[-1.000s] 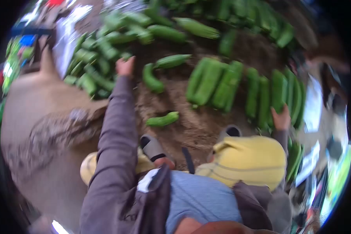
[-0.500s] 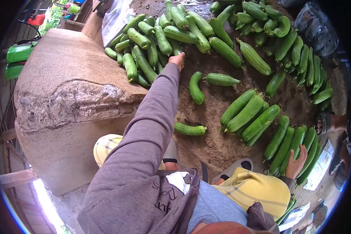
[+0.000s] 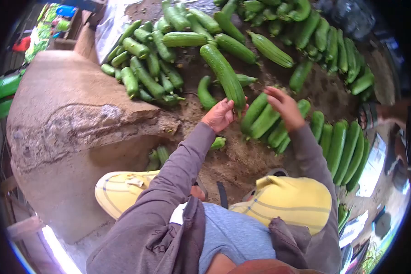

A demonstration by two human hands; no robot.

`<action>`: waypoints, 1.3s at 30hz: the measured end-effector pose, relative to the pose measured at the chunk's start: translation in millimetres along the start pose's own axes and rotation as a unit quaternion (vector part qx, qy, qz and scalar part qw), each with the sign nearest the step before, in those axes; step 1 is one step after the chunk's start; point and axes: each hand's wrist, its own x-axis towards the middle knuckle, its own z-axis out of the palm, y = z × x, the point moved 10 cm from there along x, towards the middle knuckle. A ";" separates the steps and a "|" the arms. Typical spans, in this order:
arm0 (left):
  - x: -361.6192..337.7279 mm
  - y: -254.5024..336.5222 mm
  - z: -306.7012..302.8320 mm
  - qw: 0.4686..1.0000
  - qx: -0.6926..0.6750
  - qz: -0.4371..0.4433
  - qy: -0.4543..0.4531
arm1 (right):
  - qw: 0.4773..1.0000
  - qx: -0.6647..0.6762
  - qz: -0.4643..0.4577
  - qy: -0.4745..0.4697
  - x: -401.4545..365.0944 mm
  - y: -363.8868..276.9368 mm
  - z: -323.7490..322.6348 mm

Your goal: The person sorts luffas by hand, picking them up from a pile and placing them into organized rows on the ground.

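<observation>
"One long green gourd (image 3: 221, 73): where is it, and what has hold of it?"

"It's raised in front of the person, with the left hand (image 3: 220, 115) clamped on its near end. The thumb presses one side, and fingertips show on the other. The far end tilts up and leftward, above the bare soil (image 3: 237, 160)."

"And the right hand (image 3: 283, 106)?"

"Open, palm hollow, fingers slightly bent and close together. It's over a cluster of gourds (image 3: 266, 122), just right of the held one. I can't tell whether it touches them."

"What lies around?"

"A curved gourd (image 3: 205, 93) is near the left hand. Further left, a pile of gourds (image 3: 146, 77) sits beside a rough-edged concrete slab (image 3: 68, 137). To the right, a neat row of gourds (image 3: 349, 150) lies side by side."

"Beyond those?"

"A larger heap of gourds (image 3: 319, 36) at upper right, and another person's sandalled foot (image 3: 368, 115) at the far right. Yellow checked trousers (image 3: 287, 201) cover the wearer's knees."
</observation>
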 end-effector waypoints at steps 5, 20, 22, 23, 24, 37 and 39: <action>9.8 -53.5 67.3 0.973 0.195 -0.112 -0.048 | 0.996 0.076 -0.036 0.023 -2.6 1.2 -7.9; 37.7 132.7 -70.4 0.756 0.613 0.123 0.196 | 0.819 -0.348 0.054 0.452 -319.1 83.8 -310.4; 19.4 186.1 -99.1 0.623 0.690 0.190 0.317 | 0.788 -0.439 0.071 0.427 -310.7 73.1 -298.3; 3.0 207.6 -120.6 0.552 0.715 0.217 0.370 | 0.752 -0.495 0.086 0.427 -309.7 80.0 -305.5; -21.4 222.6 -122.2 0.501 0.712 0.206 0.447 | 0.713 -0.555 0.080 0.420 -304.6 74.9 -305.4; -38.7 253.5 -182.1 0.484 0.634 0.101 0.595 | 0.804 -0.475 -0.076 0.350 -191.7 -46.1 -143.8; -20.5 267.8 -191.4 0.513 0.598 0.023 0.615 | 0.828 -0.442 -0.064 0.339 -184.8 -39.7 -128.6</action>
